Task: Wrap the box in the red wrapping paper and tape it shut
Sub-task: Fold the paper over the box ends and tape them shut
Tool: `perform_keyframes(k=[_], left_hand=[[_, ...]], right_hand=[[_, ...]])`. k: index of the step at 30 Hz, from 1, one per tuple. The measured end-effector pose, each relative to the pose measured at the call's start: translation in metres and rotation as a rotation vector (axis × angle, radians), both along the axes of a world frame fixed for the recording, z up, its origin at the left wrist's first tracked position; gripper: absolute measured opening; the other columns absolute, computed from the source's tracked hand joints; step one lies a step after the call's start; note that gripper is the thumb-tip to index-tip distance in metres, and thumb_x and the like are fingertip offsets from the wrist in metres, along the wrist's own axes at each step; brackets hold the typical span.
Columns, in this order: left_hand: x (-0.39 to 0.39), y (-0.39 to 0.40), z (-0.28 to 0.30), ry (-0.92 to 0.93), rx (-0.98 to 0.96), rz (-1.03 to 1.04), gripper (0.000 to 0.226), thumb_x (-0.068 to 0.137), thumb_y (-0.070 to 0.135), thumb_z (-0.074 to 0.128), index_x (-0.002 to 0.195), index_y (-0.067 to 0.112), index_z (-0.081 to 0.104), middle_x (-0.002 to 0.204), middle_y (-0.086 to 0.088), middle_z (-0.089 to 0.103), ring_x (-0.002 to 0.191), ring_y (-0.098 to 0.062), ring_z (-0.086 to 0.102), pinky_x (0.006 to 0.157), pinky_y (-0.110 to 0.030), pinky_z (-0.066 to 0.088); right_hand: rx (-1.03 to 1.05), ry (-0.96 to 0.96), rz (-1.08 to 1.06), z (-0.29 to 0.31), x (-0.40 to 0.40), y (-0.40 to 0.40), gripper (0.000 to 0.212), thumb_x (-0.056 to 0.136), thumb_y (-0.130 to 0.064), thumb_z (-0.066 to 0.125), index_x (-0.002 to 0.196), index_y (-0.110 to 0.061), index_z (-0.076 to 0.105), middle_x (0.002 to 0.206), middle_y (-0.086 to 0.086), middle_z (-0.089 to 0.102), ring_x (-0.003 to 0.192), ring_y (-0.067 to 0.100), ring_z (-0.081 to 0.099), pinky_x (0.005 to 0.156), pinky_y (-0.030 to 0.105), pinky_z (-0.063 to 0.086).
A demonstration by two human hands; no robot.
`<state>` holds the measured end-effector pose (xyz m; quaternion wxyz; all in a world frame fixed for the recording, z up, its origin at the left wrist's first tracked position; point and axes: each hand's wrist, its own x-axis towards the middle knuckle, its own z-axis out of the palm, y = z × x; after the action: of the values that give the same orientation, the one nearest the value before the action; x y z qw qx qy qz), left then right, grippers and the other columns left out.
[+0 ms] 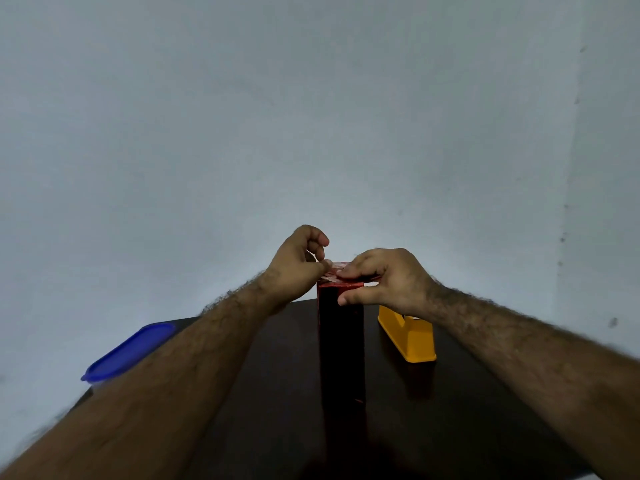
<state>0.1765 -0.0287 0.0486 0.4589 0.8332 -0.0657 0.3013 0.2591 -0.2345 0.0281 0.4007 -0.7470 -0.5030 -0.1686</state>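
Observation:
A tall box [341, 344] covered in red wrapping paper stands upright in the middle of the dark table [277, 393]; its near face is in shadow. My left hand [298, 263] is at the box's top left corner, thumb and forefinger pinching the folded paper at the top edge. My right hand [388, 278] grips the top from the right, fingers lying over the folded red paper and thumb pressed against the near face. A shiny strip, perhaps tape, shows on the top between the hands.
A yellow tape dispenser [410, 336] sits on the table right of the box, partly behind my right wrist. A blue lidded container [130, 351] lies at the table's left edge. A pale wall rises behind the table.

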Motion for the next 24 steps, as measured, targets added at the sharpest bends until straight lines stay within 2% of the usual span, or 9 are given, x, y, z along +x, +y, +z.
perform_keyframes(k=[4, 6, 10, 12, 14, 16, 20, 22, 24], left_hand=[[-0.006, 0.003, -0.008, 0.044, -0.040, 0.015, 0.038, 0.089, 0.014, 0.080, 0.117, 0.025, 0.058, 0.102, 0.002, 0.058, 0.071, -0.013, 0.050, 0.061, -0.027, 0.046], [-0.009, 0.006, -0.010, 0.043, -0.088, 0.029, 0.039, 0.088, 0.014, 0.082, 0.116, 0.025, 0.059, 0.103, 0.000, 0.059, 0.071, -0.013, 0.051, 0.059, -0.026, 0.046], [-0.013, 0.004, -0.008, 0.007, -0.147, 0.063, 0.042, 0.085, 0.005, 0.079, 0.116, 0.025, 0.060, 0.103, -0.001, 0.059, 0.078, -0.017, 0.052, 0.065, -0.028, 0.045], [-0.015, 0.000, -0.006, 0.016, -0.174, 0.066, 0.039, 0.088, 0.011, 0.079, 0.119, 0.024, 0.060, 0.101, 0.000, 0.059, 0.084, -0.017, 0.055, 0.070, -0.028, 0.045], [-0.018, -0.005, -0.007, 0.049, -0.162, 0.069, 0.040, 0.090, 0.018, 0.081, 0.122, 0.022, 0.059, 0.101, -0.001, 0.059, 0.083, -0.014, 0.057, 0.068, -0.025, 0.047], [-0.019, -0.007, -0.007, 0.085, -0.177, 0.081, 0.045, 0.087, 0.016, 0.084, 0.123, 0.020, 0.058, 0.100, -0.002, 0.057, 0.079, -0.013, 0.056, 0.062, -0.025, 0.045], [-0.023, -0.006, -0.006, 0.158, -0.348, 0.071, 0.052, 0.071, 0.012, 0.081, 0.119, 0.020, 0.061, 0.100, -0.004, 0.060, 0.083, -0.018, 0.057, 0.064, -0.032, 0.043], [-0.026, -0.009, -0.006, 0.060, -0.348, 0.097, 0.040, 0.078, 0.009, 0.074, 0.115, 0.021, 0.064, 0.105, -0.003, 0.065, 0.090, -0.019, 0.062, 0.070, -0.033, 0.048], [-0.028, -0.011, -0.010, -0.084, -0.183, 0.130, 0.020, 0.092, 0.014, 0.073, 0.109, 0.023, 0.069, 0.105, 0.004, 0.070, 0.091, -0.012, 0.066, 0.073, -0.026, 0.052]], right_hand=[[-0.042, -0.030, -0.052, 0.004, -0.001, -0.006, 0.062, 0.058, -0.070, 0.086, 0.111, -0.038, 0.082, 0.137, -0.023, 0.059, 0.120, 0.003, 0.060, 0.096, 0.026, 0.056], [-0.057, -0.036, -0.068, 0.005, -0.002, -0.007, 0.064, 0.056, -0.068, 0.087, 0.110, -0.036, 0.082, 0.144, -0.020, 0.056, 0.123, 0.003, 0.057, 0.098, 0.024, 0.054], [-0.056, -0.047, -0.106, 0.006, -0.004, -0.007, 0.058, 0.060, -0.063, 0.091, 0.109, -0.033, 0.082, 0.142, -0.018, 0.059, 0.122, 0.004, 0.057, 0.099, 0.028, 0.055], [-0.059, -0.051, -0.114, 0.006, -0.005, -0.008, 0.057, 0.061, -0.062, 0.091, 0.109, -0.032, 0.083, 0.141, -0.017, 0.060, 0.122, 0.005, 0.058, 0.100, 0.032, 0.056], [-0.062, -0.052, -0.115, 0.008, -0.005, -0.010, 0.059, 0.060, -0.063, 0.090, 0.109, -0.031, 0.083, 0.140, -0.015, 0.061, 0.124, 0.007, 0.058, 0.100, 0.035, 0.056], [-0.078, -0.047, -0.116, 0.009, -0.005, -0.012, 0.063, 0.058, -0.067, 0.088, 0.110, -0.031, 0.082, 0.139, -0.014, 0.063, 0.125, 0.008, 0.058, 0.102, 0.037, 0.056], [-0.121, -0.059, -0.095, 0.011, -0.011, -0.008, 0.061, 0.065, -0.062, 0.089, 0.116, -0.029, 0.080, 0.128, -0.014, 0.068, 0.115, 0.006, 0.064, 0.098, 0.033, 0.059], [-0.139, -0.092, -0.107, 0.013, -0.013, -0.005, 0.060, 0.068, -0.060, 0.090, 0.117, -0.026, 0.080, 0.118, -0.013, 0.070, 0.108, 0.005, 0.066, 0.093, 0.033, 0.060], [-0.129, -0.087, -0.110, 0.014, -0.015, -0.002, 0.066, 0.066, -0.060, 0.092, 0.121, -0.027, 0.077, 0.112, -0.013, 0.070, 0.104, 0.005, 0.067, 0.091, 0.035, 0.061]])
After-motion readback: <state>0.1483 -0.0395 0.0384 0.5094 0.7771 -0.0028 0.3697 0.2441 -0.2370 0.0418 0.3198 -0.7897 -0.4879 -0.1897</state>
